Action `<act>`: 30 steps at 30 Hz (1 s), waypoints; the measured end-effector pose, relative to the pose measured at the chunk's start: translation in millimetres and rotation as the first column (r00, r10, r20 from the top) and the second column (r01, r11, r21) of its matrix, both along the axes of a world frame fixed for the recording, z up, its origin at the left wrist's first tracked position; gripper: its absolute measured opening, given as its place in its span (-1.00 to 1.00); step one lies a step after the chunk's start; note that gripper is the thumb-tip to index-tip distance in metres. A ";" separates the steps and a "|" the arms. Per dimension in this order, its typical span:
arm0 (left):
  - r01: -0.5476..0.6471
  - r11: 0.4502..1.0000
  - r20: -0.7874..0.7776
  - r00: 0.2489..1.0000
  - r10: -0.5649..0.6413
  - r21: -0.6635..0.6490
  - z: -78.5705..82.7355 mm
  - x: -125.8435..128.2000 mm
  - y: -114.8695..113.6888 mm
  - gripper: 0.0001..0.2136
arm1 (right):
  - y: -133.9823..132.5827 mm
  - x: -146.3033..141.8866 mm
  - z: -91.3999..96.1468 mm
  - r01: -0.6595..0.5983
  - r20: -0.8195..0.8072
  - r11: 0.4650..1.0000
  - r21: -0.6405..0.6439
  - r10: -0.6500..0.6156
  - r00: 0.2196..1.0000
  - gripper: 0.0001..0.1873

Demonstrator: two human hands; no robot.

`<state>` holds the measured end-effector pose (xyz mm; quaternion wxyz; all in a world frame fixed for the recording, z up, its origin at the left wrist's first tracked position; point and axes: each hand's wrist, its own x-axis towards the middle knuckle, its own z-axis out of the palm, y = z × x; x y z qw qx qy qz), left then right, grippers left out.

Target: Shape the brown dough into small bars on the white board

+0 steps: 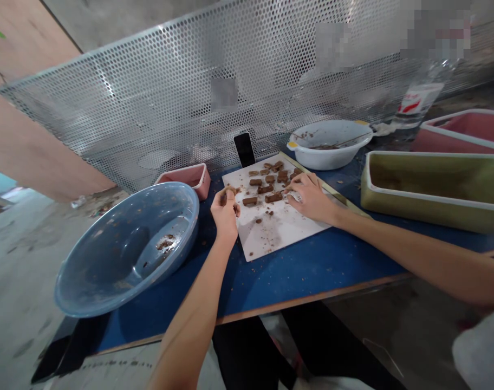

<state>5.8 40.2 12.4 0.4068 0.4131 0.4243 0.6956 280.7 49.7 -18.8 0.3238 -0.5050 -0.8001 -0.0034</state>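
My left hand [226, 212] is at the left edge of a white board [299, 226], its fingers curled together. Something brown shows at its fingertips, too small and partly covered to name. Over the right side of the board, my right hand [311, 196] has its fingers bent and apart, the tips close to a short brown block [273, 197]. I cannot tell whether they touch it. Several similar brown blocks lie in loose rows, among them one nearer my left hand, a brown block [249, 201]. Crumbs are scattered on the board's near half.
A large blue basin [121, 265] stands left, with a small pink tray [202, 181] behind it. A phone [244, 149] leans against the perforated metal screen [182, 97]. Behind right are a white basin [326, 158], a green planter [426, 208], a pink planter [470, 130] and a bottle [420, 100].
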 end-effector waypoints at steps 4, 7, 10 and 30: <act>-0.027 1.000 0.009 1.000 0.027 -0.009 -0.2 0.7 0.9 -0.60 | 1.0 0.3 -1.8 0.005 0.009 1.000 0.019 -0.005 1.000 -0.73; -0.023 1.000 0.014 1.000 0.023 -0.016 1.3 1.7 -0.5 -0.57 | 1.3 0.4 -3.0 -0.002 0.006 1.000 0.026 0.002 1.000 -0.73; 0.012 0.999 0.026 1.000 -0.011 -0.039 4.0 2.4 -3.0 -0.54 | 1.5 0.4 -3.8 -0.004 -0.001 0.999 0.042 0.004 1.000 -0.75; 0.451 0.875 -0.255 0.838 -0.482 -0.173 -0.6 20.8 -16.9 -0.37 | -12.2 -4.8 15.0 -0.285 -0.094 0.958 0.016 0.286 0.954 -0.58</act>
